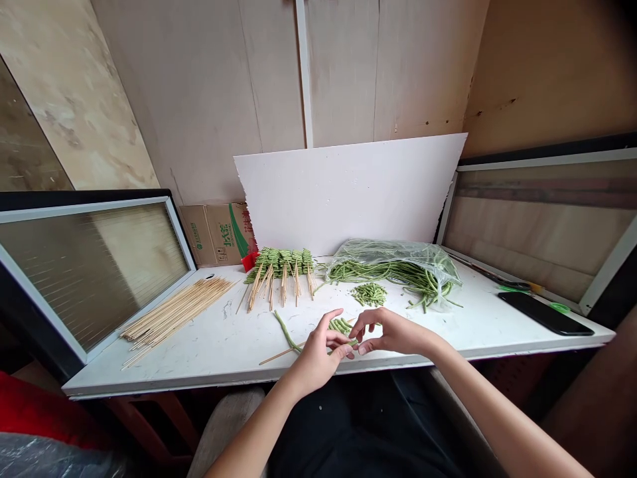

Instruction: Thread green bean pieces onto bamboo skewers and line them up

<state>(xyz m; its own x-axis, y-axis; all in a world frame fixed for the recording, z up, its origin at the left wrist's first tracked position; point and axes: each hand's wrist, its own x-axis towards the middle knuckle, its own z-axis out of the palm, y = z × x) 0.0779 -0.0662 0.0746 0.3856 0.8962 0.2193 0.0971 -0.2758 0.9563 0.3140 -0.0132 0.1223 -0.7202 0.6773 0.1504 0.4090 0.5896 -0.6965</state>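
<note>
My left hand (322, 348) is closed round a green bean near the table's front edge; the bean's long end (285, 328) sticks out to the left. My right hand (385, 332) meets it from the right, thumb and fingers bent towards the bean's other end. Whether the right fingertips grip it is hard to make out. A bamboo skewer (276, 357) lies on the table left of my left hand. Cut bean pieces (340, 325) show just behind my hands, partly hidden by them.
Loose skewers (182, 312) lie at the left. Skewered beans (283, 262) are stacked at the back, beside a carton (213, 232). Small bean pieces (369, 293) form a pile before a plastic bag of long beans (398, 265). A black phone (545, 313) rests on the right of the white table (199, 358).
</note>
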